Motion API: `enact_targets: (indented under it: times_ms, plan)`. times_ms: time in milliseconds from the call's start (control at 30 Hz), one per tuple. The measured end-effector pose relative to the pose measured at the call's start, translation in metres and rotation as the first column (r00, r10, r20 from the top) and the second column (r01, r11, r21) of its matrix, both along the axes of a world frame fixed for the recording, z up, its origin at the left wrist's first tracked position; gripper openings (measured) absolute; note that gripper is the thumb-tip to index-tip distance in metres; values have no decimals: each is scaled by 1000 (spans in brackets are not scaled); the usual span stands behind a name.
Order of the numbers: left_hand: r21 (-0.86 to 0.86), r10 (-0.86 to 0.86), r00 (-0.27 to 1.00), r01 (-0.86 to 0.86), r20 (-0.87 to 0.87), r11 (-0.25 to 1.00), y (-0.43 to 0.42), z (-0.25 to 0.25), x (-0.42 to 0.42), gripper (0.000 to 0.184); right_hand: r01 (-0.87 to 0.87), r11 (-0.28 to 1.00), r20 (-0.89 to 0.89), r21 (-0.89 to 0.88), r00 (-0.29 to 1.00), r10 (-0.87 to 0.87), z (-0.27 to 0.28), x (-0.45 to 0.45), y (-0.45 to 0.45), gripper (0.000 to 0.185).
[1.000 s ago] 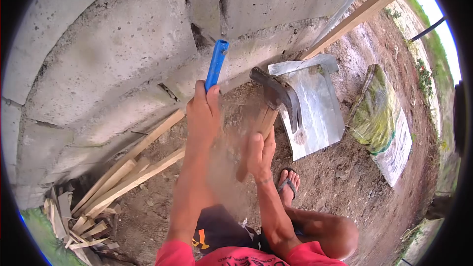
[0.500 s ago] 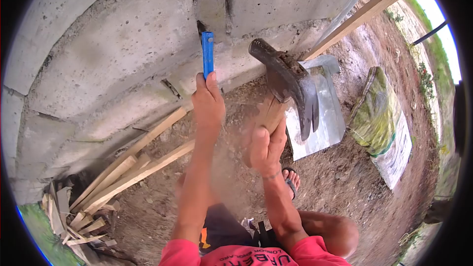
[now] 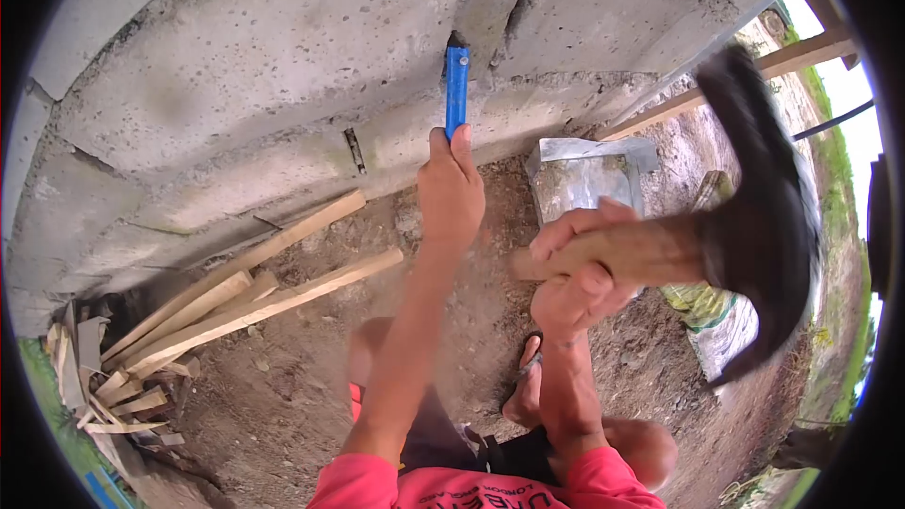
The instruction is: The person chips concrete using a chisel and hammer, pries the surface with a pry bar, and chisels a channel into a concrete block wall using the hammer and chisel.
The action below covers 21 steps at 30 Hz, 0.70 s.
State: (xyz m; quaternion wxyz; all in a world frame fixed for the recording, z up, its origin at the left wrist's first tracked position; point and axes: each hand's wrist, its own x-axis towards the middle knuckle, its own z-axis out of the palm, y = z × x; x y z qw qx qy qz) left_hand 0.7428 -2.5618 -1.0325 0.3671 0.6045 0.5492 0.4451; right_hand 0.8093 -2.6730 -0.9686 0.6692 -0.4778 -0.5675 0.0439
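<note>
My left hand [image 3: 451,190] is closed around the lower end of a flat blue bar [image 3: 456,94] with a round rivet-like spot near its top. The bar stands upright, its upper end at a dark gap in the block wall [image 3: 273,57]. My right hand [image 3: 583,273] grips the wooden handle of a claw hammer [image 3: 660,252]. Blurred by motion, the dark hammer head is off to the right, its claw pointing down and well apart from the bar. What the bar's far end touches inside the gap cannot be made out.
Long wooden strips [image 3: 273,313] and scrap pieces lie along the wall base at left. A metal sheet container [image 3: 589,179] sits on the dirt ground behind my right hand. Partly hidden by the hammer is a yellow-green sack [image 3: 699,305]. A wooden beam [image 3: 792,57] slopes at upper right.
The hammer has swung right and closer to the camera, its handle turning nearly level. My left hand and the blue bar keep their place at the gap while the view has shifted.
</note>
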Motion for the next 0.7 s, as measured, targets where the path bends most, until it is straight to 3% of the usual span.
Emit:
enact_targets:
  times_ms: [67, 133, 200, 300, 333, 400, 467, 533, 600, 700]
  plan:
    - [15, 1, 1000, -2, 7, 1000, 0, -3, 2, 38, -118, 988, -31, 97, 992, 121, -11, 2, 11, 40]
    - [-35, 6, 999, -5, 44, 999, 1, 2, 2, 40, 113, 970, 114, -213, 989, -91, -37, 11, 29, 33]
    - [-60, -7, 999, 9, 34, 998, -6, 1, -1, 42, 297, 791, 275, -535, 946, -170, -33, 11, 40, 19]
    - [-72, -7, 1000, 6, -9, 997, -7, -6, -4, 41, 202, 853, 145, -481, 978, -151, -5, 6, 9, 35]
    - [-76, -11, 1000, 10, -19, 997, -4, -4, -3, 38, 204, 903, 100, -378, 979, -179, -7, 4, -2, 38]
    - [-72, -8, 1000, 7, -25, 997, -2, -4, -1, 36, 12, 993, -171, -120, 985, -32, 17, -12, -8, 40]
    - [-48, 0, 1000, -1, -22, 999, -1, -6, -1, 35, -34, 999, -152, -8, 988, 33, -10, -10, 9, 38]
    - [-19, 12, 1000, -12, 18, 1000, 2, -7, -4, 40, 20, 969, -130, -248, 990, -54, -49, -1, 24, 39]
    - [5, -6, 1000, 6, -3, 1000, -1, -13, -7, 42, 294, 723, 284, -626, 949, -140, -43, 3, 37, 37]
    - [29, -30, 996, 32, -83, 999, 2, -22, -12, 42, 200, 697, 123, -689, 979, -160, -30, -2, 5, 35]
